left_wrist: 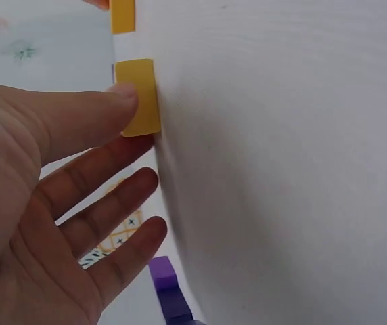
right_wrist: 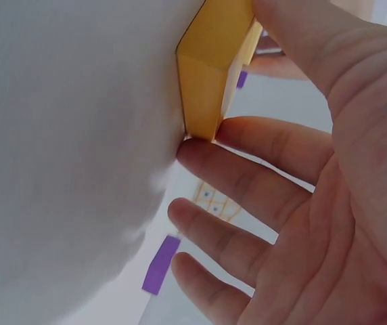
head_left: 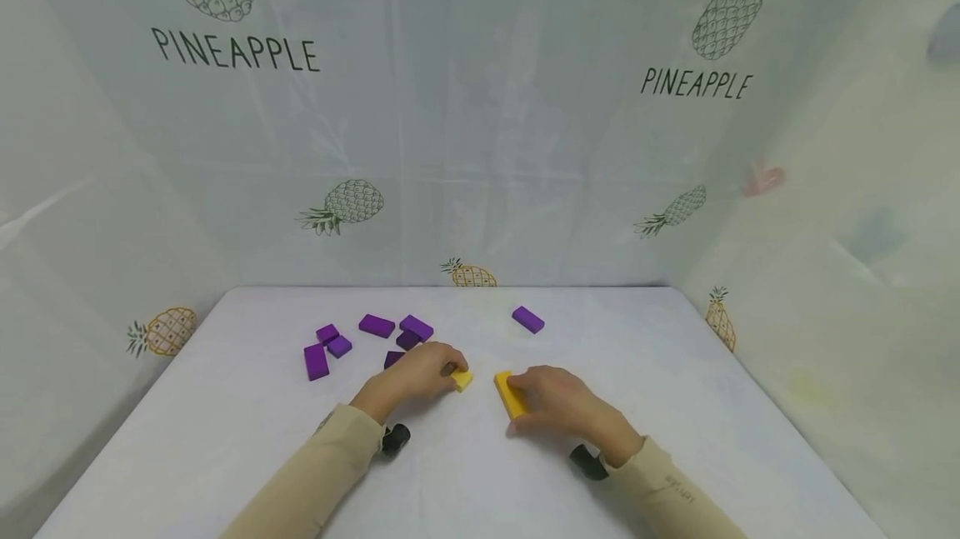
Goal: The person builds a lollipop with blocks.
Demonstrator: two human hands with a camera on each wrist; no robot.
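My left hand (head_left: 422, 374) pinches a small yellow block (head_left: 463, 380) near the middle of the white table. In the left wrist view the thumb presses one face of this block (left_wrist: 147, 101), with the other fingers spread below. To its right, my right hand (head_left: 564, 402) holds a longer yellow block (head_left: 510, 396) between thumb and fingers. This longer block (right_wrist: 210, 61) touches the table surface in the right wrist view, fingertips at its end. A gap separates the two yellow blocks.
Several purple blocks lie left of and behind my left hand, among them an upright-facing one (head_left: 317, 362) and a longer one (head_left: 377, 326). A lone purple block (head_left: 528, 319) lies behind my right hand. A pineapple-printed curtain (head_left: 480, 122) surrounds the table (head_left: 465, 472).
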